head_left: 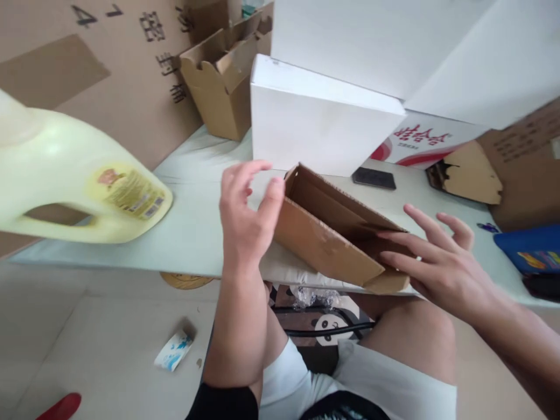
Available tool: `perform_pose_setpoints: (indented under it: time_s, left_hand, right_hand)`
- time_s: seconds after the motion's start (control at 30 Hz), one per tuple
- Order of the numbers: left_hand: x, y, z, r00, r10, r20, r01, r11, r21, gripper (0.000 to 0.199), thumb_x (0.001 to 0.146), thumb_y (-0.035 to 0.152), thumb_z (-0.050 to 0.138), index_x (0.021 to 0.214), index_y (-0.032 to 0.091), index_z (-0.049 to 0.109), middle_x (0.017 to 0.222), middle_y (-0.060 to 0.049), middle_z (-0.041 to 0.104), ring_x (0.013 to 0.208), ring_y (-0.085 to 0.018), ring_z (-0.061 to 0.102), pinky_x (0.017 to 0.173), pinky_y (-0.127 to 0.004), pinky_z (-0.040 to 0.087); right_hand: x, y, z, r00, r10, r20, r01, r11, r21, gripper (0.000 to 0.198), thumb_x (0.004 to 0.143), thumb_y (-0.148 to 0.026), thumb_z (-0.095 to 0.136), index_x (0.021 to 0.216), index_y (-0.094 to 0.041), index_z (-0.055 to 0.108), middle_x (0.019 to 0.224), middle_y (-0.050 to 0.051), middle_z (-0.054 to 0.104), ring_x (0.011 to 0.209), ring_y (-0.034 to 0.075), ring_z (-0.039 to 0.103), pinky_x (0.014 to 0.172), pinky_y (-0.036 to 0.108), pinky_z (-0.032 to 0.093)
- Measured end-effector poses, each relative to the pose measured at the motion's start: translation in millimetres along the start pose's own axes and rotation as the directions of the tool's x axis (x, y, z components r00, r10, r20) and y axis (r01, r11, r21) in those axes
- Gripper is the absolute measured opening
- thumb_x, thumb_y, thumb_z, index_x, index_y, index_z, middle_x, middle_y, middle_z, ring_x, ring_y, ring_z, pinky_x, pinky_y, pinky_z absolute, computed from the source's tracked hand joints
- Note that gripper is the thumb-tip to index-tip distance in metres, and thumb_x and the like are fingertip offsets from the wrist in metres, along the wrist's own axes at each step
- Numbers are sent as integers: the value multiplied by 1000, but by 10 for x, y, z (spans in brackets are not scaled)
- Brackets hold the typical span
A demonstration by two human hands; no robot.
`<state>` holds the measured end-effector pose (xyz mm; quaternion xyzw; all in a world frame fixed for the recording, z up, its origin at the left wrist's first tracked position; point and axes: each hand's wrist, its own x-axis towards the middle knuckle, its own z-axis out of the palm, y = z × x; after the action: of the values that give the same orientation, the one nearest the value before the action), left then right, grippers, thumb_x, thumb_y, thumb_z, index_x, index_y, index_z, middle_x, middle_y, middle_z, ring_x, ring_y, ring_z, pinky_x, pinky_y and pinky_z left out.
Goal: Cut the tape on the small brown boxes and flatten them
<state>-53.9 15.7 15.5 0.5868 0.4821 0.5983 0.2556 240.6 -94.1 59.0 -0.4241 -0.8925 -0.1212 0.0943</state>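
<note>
An open-topped brown cardboard box (324, 242) stands at the near edge of the pale table, and no contents show in the part of its inside that I can see. My left hand (249, 210) is beside its left end, thumb and fingers apart and nothing between them. At the right end, my right hand (441, 262) has its fingers spread, a couple of them reaching over the box's open end and flap. Whether those fingertips press on the cardboard is hard to make out. Behind the box stands a white box (324, 122).
A large pale yellow jug (87, 175) looms at left. Farther back are another cardboard box (223, 87), a black phone (374, 178) and a white carton with red print (429, 140). A blue package (531, 251) lies at right. On the floor is a small paper carton (174, 350).
</note>
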Motion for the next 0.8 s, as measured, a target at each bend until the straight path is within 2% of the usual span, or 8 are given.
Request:
perform_pose_setpoints:
  time_s: [0.07, 0.13, 0.27, 0.43, 0.5, 0.7, 0.73, 0.8]
  left_hand:
    - [-73, 182, 200, 980, -9, 199, -7, 997, 82, 16, 89, 36, 67, 96, 25, 76, 114, -6, 68, 111, -23, 65, 94, -38, 55]
    - [-123, 297, 336, 953, -60, 296, 10, 986, 167, 11, 85, 26, 67, 89, 24, 77, 115, -6, 71, 110, -25, 68, 93, -39, 58]
    - [-115, 310, 335, 894, -162, 417, 90, 978, 188, 33, 76, 12, 61, 100, 25, 80, 132, -4, 72, 125, -30, 67, 100, -42, 60]
    - [-32, 212, 76, 692, -210, 691, 216, 973, 79, 44, 83, 28, 64, 126, 26, 75, 138, -5, 71, 143, -35, 54, 110, -48, 57]
    - [-5, 156, 16, 657, -196, 728, 215, 974, 69, 45, 87, 40, 65, 129, 27, 73, 138, -6, 71, 151, -37, 45, 116, -52, 51]
    - [28, -33, 31, 680, -76, 729, 140, 990, -28, 32, 89, 46, 69, 115, 30, 77, 131, -8, 75, 146, -34, 51, 117, -51, 49]
    - [20, -58, 57, 695, -72, 715, 141, 989, -37, 30, 89, 45, 70, 114, 29, 76, 130, -8, 75, 142, -33, 56, 114, -47, 52]
    - [-7, -110, 134, 781, -80, 619, 140, 989, -49, 31, 87, 41, 74, 115, 28, 73, 127, -9, 75, 129, -29, 66, 107, -41, 56]
  right_hand:
    - [-209, -47, -15, 997, 74, 33, -74, 997, -7, 29, 94, -1, 50, 101, -26, 64, 131, 9, 72, 160, 35, 25, 118, 59, 27]
    - [-326, -73, 2, 990, 132, 41, -133, 991, 9, 32, 91, 0, 48, 100, -26, 64, 135, 11, 69, 160, 38, 22, 117, 62, 29]
    - [-385, -61, 81, 974, 225, 25, -226, 971, 78, 40, 82, 0, 46, 110, -25, 60, 136, 13, 68, 157, 43, 29, 112, 66, 34]
    - [-326, -15, 245, 936, 351, -39, -326, 900, 288, 62, 74, -5, 46, 134, -23, 46, 137, 16, 66, 154, 42, 36, 112, 66, 38]
    - [-265, -6, 323, 920, 387, -60, -338, 861, 380, 66, 76, -6, 48, 139, -24, 41, 140, 16, 63, 155, 39, 35, 116, 65, 37]
    - [-16, -8, 592, 808, 588, -33, -441, 641, 628, 44, 92, -21, 58, 132, -28, 42, 145, 12, 61, 161, 33, 22, 123, 70, 27]
    - [-2, -5, 642, 799, 601, -5, -458, 615, 642, 38, 93, -26, 62, 127, -29, 46, 142, 11, 64, 161, 34, 21, 122, 71, 27]
    - [-22, 4, 736, 782, 623, 9, -452, 558, 696, 26, 93, -33, 66, 115, -29, 53, 132, 10, 70, 156, 34, 35, 119, 68, 34]
